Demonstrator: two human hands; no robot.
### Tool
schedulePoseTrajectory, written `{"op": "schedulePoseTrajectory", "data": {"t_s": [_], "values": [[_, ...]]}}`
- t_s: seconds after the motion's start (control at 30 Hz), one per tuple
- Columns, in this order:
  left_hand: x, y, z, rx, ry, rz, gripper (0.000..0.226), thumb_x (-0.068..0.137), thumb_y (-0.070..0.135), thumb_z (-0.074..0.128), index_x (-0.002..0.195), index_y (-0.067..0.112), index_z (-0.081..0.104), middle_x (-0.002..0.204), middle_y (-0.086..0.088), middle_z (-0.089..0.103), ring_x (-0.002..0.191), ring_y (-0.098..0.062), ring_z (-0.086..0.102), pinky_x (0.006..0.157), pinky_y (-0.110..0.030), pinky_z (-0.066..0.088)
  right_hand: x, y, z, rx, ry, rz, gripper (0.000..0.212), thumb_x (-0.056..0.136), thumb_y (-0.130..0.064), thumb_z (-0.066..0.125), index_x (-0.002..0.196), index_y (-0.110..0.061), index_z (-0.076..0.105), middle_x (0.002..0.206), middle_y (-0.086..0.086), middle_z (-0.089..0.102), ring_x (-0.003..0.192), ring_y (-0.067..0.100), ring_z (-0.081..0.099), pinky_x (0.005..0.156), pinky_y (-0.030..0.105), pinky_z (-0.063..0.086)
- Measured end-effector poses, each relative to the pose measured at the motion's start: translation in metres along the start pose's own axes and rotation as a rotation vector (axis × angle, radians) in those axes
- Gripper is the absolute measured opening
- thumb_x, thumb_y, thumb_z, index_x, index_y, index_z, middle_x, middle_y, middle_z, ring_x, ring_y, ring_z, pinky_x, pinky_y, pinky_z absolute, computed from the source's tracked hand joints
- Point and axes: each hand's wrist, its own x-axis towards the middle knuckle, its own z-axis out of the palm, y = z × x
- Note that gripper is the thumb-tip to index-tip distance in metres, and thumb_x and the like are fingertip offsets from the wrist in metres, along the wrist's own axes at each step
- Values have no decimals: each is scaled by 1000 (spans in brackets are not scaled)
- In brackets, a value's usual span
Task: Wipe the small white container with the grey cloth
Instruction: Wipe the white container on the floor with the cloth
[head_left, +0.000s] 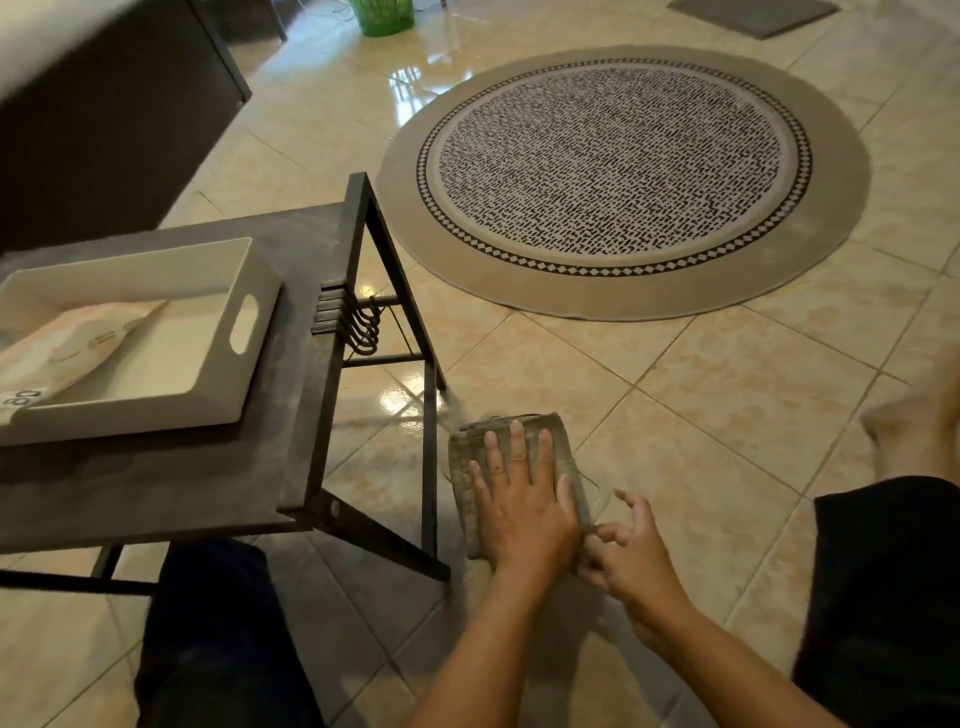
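Observation:
The grey cloth (465, 483) is folded into a rectangle and lies on the tiled floor beside the table's right legs. My left hand (522, 504) rests flat on top of it, palm down with the fingers spread. My right hand (631, 553) is just to the right, its thumb and forefinger pinching the cloth's near right edge while the other fingers curl loosely. The white container (130, 426), a shallow rectangular tray with handle slots, sits on the table at the left, away from both hands. A pale paper packet (78, 348) lies inside it.
The small dark table (291, 374) has black metal legs and hooks (363, 327) on its right side. A round patterned rug (618, 176) covers the floor ahead. My dark-clad legs flank the hands. A bare foot (914, 431) shows at the right, and a green basket (382, 15) stands far back.

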Motion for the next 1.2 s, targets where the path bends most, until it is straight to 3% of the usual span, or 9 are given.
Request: {"op": "schedulePoseTrajectory", "data": {"t_s": [0.13,0.2,0.3,0.4,0.5,0.7,0.93,1.07,1.2], "values": [[5,-6,-1,12,-11,70,63,99,50,15,153,36,-13,161,1,-26,143,-24,-35,114,-50,-23,31,-45,-17,-497,143,-262,32,100,-18,50,131,-23,56,114,7,64,102,22,60,83,32,46],[4,-8,-5,13,-19,83,63,99,51,15,153,36,-13,161,1,-27,144,-24,-34,115,-49,-22,53,-69,-15,-634,8,-300,29,99,-14,49,125,-19,63,119,10,64,105,22,59,85,31,46],[3,-12,-11,4,-36,87,63,99,51,13,153,37,-15,161,1,-29,143,-24,-35,115,-49,-22,71,-81,-9,-795,-284,-249,31,95,-7,51,122,-15,66,96,4,65,88,18,60,79,34,52],[5,-18,-14,-24,-37,32,62,100,51,14,150,37,-19,159,1,-31,142,-23,-37,115,-50,-22,71,-80,-10,-718,-432,-214,29,94,-1,53,120,-9,64,86,6,64,77,15,60,68,27,52],[12,-19,-16,-33,-22,-66,63,100,50,15,148,35,-23,156,1,-37,140,-24,-40,114,-52,-23,65,-63,-13,-576,-374,-230,27,97,-2,54,120,-17,59,84,9,64,74,16,60,63,22,50],[10,-2,-24,-82,-38,-90,62,103,47,19,149,31,-20,157,-1,-35,142,-24,-37,115,-51,-22,48,-26,-16,-287,-213,-161,33,95,3,53,120,-19,53,76,15,59,71,25,55,67,38,48],[30,-30,-24,24,-103,164,61,101,52,21,152,43,-12,161,1,-29,145,-23,-32,119,-54,-12,51,-36,-22,-328,-295,-152,49,97,-4,55,140,-27,45,87,11,63,85,24,66,85,45,61],[28,-31,-18,47,-72,153,63,100,54,17,151,41,-18,159,2,-33,144,-22,-34,118,-53,-14,64,-57,-19,-349,-424,-176,67,92,5,57,147,-29,38,90,14,59,85,24,63,81,45,62],[21,-32,-15,24,-34,50,65,98,55,15,151,39,-18,159,2,-33,144,-22,-34,117,-52,-16,64,-48,-18,-316,-371,-181,69,91,7,57,146,-30,39,90,14,58,80,23,62,81,51,61]]}}
